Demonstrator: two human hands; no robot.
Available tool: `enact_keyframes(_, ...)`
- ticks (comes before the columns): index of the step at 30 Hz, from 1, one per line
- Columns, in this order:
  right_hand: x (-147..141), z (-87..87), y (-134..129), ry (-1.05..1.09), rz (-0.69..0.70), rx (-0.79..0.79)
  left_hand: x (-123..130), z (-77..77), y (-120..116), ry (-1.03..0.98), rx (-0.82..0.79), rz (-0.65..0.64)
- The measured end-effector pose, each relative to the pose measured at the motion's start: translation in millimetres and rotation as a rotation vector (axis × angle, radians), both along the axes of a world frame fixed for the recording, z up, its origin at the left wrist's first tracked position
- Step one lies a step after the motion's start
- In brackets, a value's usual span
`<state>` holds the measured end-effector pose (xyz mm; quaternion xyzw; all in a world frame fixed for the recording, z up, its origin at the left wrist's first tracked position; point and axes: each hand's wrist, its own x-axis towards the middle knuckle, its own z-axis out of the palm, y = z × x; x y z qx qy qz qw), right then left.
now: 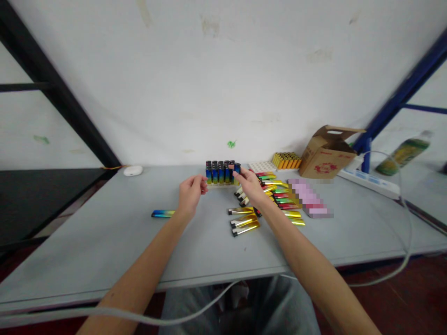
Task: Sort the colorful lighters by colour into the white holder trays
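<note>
My right hand (248,183) pinches a blue lighter (236,169) upright at the right end of a block of standing blue-and-yellow lighters (220,173). My left hand (190,191) hovers just left of that block, fingers loosely curled and holding nothing. Several loose gold, green and red lighters (275,195) lie in a pile under and right of my right wrist. Three gold lighters (244,221) lie nearer me.
A single blue-and-yellow lighter (162,213) lies apart to the left. At the back stand a white tray (262,166), orange lighters (286,160) and an open cardboard box (326,153). A power strip (370,181), a bottle (405,151) and a white puck (133,170) sit farther out. A cable (407,223) loops across the table's front edge.
</note>
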<state>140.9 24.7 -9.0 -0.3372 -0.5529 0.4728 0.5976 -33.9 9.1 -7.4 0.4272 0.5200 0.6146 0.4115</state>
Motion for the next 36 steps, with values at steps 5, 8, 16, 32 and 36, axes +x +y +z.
enact_keyframes(5, 10, -5.4, 7, -0.094, -0.088, 0.036, 0, 0.7, 0, 0.000, 0.008, 0.005)
enact_keyframes(8, 13, -11.1, 8, -0.248, -0.237, 0.132, 1, 0.7, -1, 0.008, 0.015, 0.002)
enact_keyframes(16, 14, -16.0, 5, -0.494, -0.426, 0.371, 1, 0.4, -1, 0.028, 0.006, -0.008)
enact_keyframes(32, 16, -12.6, 3, -0.623, -0.544, 0.521, 2, 0.6, -2, 0.048, 0.025, -0.011)
enact_keyframes(36, 8, -14.8, 0, -0.745, -0.505, 0.596, 2, 1.1, -2, 0.061, 0.042, -0.003)
